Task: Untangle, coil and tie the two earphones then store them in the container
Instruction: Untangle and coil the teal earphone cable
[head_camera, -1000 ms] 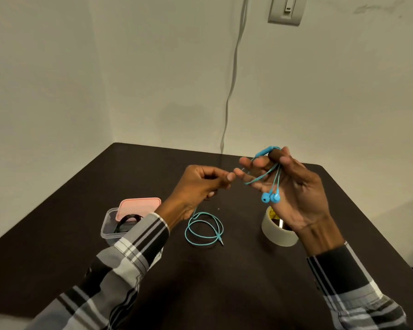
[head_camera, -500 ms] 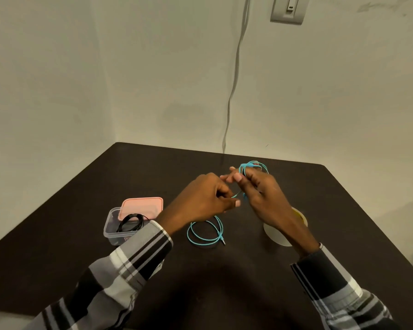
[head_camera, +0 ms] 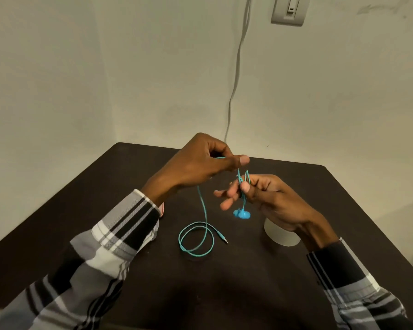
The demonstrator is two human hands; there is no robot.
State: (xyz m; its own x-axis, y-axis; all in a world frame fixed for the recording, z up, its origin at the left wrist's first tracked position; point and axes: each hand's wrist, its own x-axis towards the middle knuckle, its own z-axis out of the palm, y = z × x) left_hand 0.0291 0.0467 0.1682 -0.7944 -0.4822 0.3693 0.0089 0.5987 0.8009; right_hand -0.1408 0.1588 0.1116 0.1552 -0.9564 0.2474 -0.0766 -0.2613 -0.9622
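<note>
Above the dark table (head_camera: pixel 248 294), both hands hold a turquoise earphone (head_camera: pixel 203 206) by its cord.

Left hand (head_camera: pixel 196 166) pinches the cord up high; right hand (head_camera: pixel 270 198) grips several strands between thumb and fingers — the two earbuds (head_camera: pixel 241 214) dangle just below it. Loose cord lies coiled on the table, its plug (head_camera: pixel 222 237) beside a tape roll (head_camera: pixel 280 235).
</note>
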